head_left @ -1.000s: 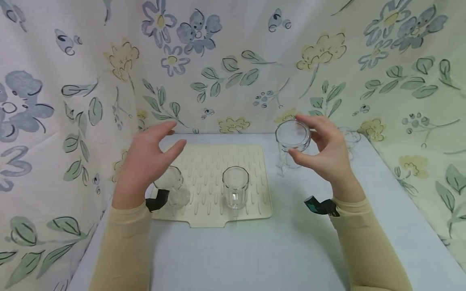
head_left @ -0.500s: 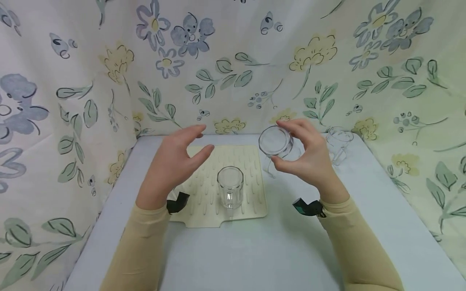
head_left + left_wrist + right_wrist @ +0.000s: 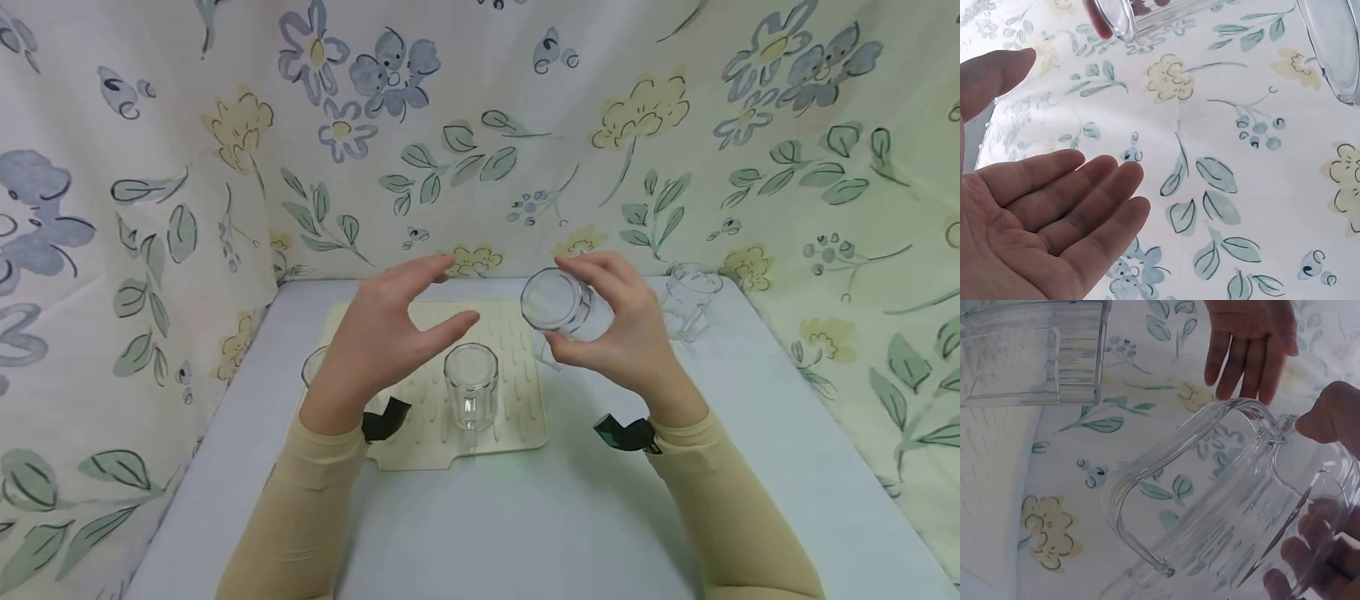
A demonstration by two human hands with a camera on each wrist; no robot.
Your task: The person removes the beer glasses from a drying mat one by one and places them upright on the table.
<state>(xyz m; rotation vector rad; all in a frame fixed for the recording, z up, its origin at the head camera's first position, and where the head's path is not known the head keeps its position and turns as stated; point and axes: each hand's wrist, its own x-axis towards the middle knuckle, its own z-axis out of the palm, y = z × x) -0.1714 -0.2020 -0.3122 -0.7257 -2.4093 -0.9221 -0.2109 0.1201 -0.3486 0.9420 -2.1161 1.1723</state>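
Observation:
My right hand (image 3: 630,329) grips a clear glass mug (image 3: 551,300) around one round end, thumb on one side and fingers on the other. It is held up tilted, right of the mat, and its handle (image 3: 1119,487) shows well in the right wrist view. My left hand (image 3: 382,337) hovers over the mat with thumb and fingers spread apart, touching nothing. Just right of it a second clear mug (image 3: 471,392) stands on the cream ridged mat (image 3: 519,421), handle facing me. The rim of another mug (image 3: 313,363) peeks out from behind my left wrist.
Clear glassware (image 3: 693,292) with a handle stands at the back right of the white table (image 3: 525,533), partly behind my right hand. Floral cloth (image 3: 480,142) hangs along the back and both sides. The mat has a tab at its front edge.
My right hand has carried the mug leftward toward the mat, tilting its round end more toward me. My left hand has moved right, from the mat's left side toward the standing mug.

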